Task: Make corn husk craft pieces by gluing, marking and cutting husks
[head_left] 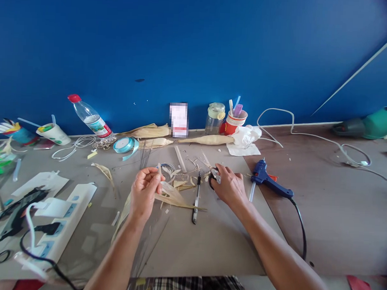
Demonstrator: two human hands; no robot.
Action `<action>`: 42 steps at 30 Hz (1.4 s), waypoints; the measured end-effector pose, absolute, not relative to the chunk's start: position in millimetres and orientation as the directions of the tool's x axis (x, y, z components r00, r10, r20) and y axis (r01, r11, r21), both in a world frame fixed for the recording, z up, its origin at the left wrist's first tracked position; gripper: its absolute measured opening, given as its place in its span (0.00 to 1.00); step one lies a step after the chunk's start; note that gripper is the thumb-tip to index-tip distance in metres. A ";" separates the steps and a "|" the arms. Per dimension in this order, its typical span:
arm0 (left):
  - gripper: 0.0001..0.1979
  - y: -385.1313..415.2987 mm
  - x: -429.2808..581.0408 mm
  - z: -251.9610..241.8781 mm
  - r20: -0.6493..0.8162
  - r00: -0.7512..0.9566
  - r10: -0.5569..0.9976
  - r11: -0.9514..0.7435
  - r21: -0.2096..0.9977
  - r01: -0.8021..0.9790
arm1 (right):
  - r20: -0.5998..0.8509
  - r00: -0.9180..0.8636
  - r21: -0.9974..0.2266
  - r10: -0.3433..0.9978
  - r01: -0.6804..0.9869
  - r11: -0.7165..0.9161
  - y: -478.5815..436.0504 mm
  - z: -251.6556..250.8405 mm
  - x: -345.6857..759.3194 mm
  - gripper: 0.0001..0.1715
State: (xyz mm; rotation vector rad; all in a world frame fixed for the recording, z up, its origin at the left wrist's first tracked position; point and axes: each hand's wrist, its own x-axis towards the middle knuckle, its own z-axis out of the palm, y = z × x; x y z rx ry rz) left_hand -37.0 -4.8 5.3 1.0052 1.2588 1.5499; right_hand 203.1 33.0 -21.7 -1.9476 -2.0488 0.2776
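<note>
My left hand [146, 188] is closed in a pinch on a small pale strip [159, 170], which looks like dried corn husk and points up between thumb and fingers. To the right, my right hand [230, 184] is closed around the black handles of scissors [213, 176]; their blades point away, over the scraps. A longer dried husk piece [173, 197] lies just right of my left hand. Between the hands a black pen [196, 198] rests on the table. Small husk scraps [180, 184] are scattered beyond it, with a pale stick [180, 159] behind them.
A blue glue gun [270, 180] lies right of my right hand, its cord running toward the front. Along the wall stand a bottle [95, 121], a jar [214, 119] and a paper cup [234, 122]. At left are a ribbon roll [123, 145] and a power strip [66, 227].
</note>
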 end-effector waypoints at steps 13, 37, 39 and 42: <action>0.05 19.1 -65.8 -12.8 0.295 -0.278 0.914 0.058 0.583 0.810 | 0.117 -0.018 -0.395 0.993 0.916 0.063 34.1 -18.4 205.7 0.25; 0.11 27.6 -70.9 -29.2 0.321 -0.111 0.940 -0.121 0.621 0.774 | 0.062 -0.035 -0.362 0.997 0.931 0.055 34.9 -17.3 208.8 0.27; 0.17 28.0 -68.2 -28.0 0.300 -0.127 0.946 -0.107 0.653 0.750 | 0.042 -0.052 -0.331 0.998 0.942 0.063 34.0 -17.9 208.6 0.27; 0.22 29.9 -63.5 -27.9 0.284 -0.087 0.955 -0.125 0.651 0.749 | 0.021 -0.073 -0.286 0.997 0.955 0.076 32.8 -17.9 208.0 0.27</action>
